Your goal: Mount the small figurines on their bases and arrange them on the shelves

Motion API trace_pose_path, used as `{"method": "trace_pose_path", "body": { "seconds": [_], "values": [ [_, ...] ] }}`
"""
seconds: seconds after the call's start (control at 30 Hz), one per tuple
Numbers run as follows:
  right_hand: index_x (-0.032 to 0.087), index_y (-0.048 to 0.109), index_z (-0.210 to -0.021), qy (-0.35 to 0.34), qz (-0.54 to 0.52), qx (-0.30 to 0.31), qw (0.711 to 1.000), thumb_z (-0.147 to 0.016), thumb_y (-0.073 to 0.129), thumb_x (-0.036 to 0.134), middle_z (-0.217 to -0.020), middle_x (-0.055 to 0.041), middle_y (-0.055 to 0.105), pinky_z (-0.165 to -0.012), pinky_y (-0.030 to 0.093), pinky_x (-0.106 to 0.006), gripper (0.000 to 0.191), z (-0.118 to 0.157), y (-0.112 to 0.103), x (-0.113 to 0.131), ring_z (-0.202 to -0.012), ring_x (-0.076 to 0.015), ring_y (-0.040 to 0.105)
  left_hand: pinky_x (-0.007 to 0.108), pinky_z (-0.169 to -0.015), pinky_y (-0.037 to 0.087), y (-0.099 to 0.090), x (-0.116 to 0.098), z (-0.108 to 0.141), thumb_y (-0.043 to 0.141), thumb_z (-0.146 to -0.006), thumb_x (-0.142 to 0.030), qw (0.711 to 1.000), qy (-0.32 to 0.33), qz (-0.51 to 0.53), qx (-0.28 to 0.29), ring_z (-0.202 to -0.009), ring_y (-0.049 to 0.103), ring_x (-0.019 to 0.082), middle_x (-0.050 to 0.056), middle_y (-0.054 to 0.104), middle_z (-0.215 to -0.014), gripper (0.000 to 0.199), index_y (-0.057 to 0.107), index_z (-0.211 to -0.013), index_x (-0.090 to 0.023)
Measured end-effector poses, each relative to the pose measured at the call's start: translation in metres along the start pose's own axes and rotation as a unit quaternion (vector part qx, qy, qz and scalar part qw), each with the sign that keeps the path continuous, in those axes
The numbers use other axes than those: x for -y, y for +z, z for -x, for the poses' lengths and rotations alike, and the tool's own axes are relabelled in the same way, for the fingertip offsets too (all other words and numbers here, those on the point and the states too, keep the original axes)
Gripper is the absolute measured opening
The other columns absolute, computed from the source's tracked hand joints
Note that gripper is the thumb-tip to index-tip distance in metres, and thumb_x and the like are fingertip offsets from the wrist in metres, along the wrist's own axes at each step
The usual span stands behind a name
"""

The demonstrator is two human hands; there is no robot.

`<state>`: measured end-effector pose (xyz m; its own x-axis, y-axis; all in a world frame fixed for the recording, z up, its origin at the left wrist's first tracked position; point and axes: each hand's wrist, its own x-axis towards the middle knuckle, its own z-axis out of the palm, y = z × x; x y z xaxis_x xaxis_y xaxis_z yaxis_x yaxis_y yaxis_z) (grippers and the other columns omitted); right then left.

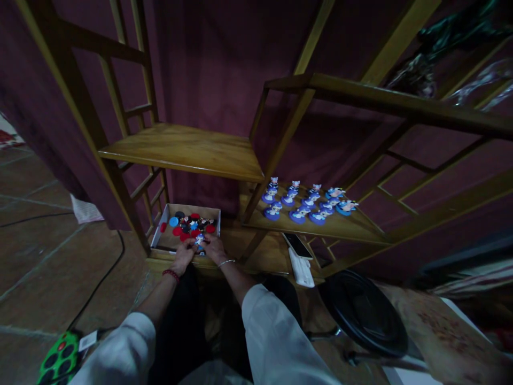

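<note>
On the left part of the bottom shelf board [233,238] sits one shallow open box [165,239], with a heap of small figures and discs [194,225] inside. One light blue disc [173,221] lies near the back of the heap beside a dark one, among several red ones; the pile overlaps too much for a full count. Two hands meet at the box's near edge: the left hand [184,255], with a dark red beaded bracelet, and the right hand [214,249], with a silvery one. Their fingers pinch a single blue-and-white figurine [200,239] between them, over the near side of the box.

On the higher board [360,231] to the right stand about twelve figurines [300,214]: seven on purple bases, two on light blue ones, and three smaller at the back. Below them are one phone [297,246] and one white packet [301,269], touching.
</note>
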<state>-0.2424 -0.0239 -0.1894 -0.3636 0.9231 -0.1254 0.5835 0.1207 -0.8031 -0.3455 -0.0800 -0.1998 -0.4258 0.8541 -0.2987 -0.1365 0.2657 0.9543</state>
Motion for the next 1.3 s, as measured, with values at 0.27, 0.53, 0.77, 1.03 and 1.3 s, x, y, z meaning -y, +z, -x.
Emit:
{"method": "trace_pose_path", "body": {
  "seconds": [0.27,0.53,0.77,1.03,1.3],
  "values": [
    [0.021,0.062,-0.093,-0.023,0.026,0.005,0.999,-0.071,0.054,0.012,-0.091,0.0012,0.068,-0.078,0.046,-0.022,0.025,0.001,-0.003,-0.003,-0.084,-0.0124,0.062,0.028,-0.069,0.05,-0.001,-0.001,0.001,0.056,-0.068,-0.005,0.998,-0.022,0.061,0.0,-0.053,0.06,0.01,-0.003,0.062,-0.063,0.012,0.057,-0.076,-0.013],
    [0.019,0.062,-0.096,-0.039,0.06,-0.007,0.997,-0.072,0.054,0.013,-0.096,-0.0023,0.067,-0.08,0.044,-0.02,0.026,0.001,-0.002,-0.002,-0.086,-0.0123,0.06,0.026,-0.065,0.051,0.001,-0.002,0.001,0.057,-0.069,-0.005,0.999,-0.034,0.037,-0.015,-0.055,0.061,0.01,-0.001,0.063,-0.065,0.01,0.056,-0.075,-0.013],
    [0.02,0.062,-0.097,-0.027,0.035,-0.005,0.999,-0.072,0.054,0.014,-0.096,-0.0016,0.067,-0.079,0.045,-0.021,0.027,-0.001,0.0,-0.003,-0.087,-0.0136,0.061,0.025,-0.065,0.05,0.001,-0.002,0.001,0.059,-0.069,-0.008,0.999,-0.016,0.044,-0.02,-0.057,0.062,0.011,-0.002,0.061,-0.061,0.008,0.054,-0.07,-0.015],
    [0.017,0.065,-0.087,-0.025,0.004,-0.009,1.0,-0.069,0.054,0.011,-0.089,-0.0015,0.068,-0.075,0.047,-0.022,0.021,-0.001,-0.004,-0.002,-0.081,-0.0143,0.062,0.028,-0.061,0.049,0.005,-0.004,0.001,0.062,-0.06,-0.003,0.993,-0.017,0.116,-0.03,-0.049,0.057,0.01,-0.005,0.056,-0.054,0.017,0.05,-0.062,-0.015],
    [0.016,0.065,-0.079,-0.017,-0.006,-0.02,1.0,-0.07,0.053,0.012,-0.085,-0.0021,0.068,-0.071,0.047,-0.021,0.015,0.006,-0.011,0.005,-0.077,-0.0134,0.062,0.026,-0.06,0.048,0.008,-0.011,0.008,0.063,-0.06,-0.004,0.991,-0.017,0.125,-0.033,-0.05,0.056,0.009,-0.003,0.058,-0.06,0.017,0.053,-0.069,-0.014]
  ]
}}
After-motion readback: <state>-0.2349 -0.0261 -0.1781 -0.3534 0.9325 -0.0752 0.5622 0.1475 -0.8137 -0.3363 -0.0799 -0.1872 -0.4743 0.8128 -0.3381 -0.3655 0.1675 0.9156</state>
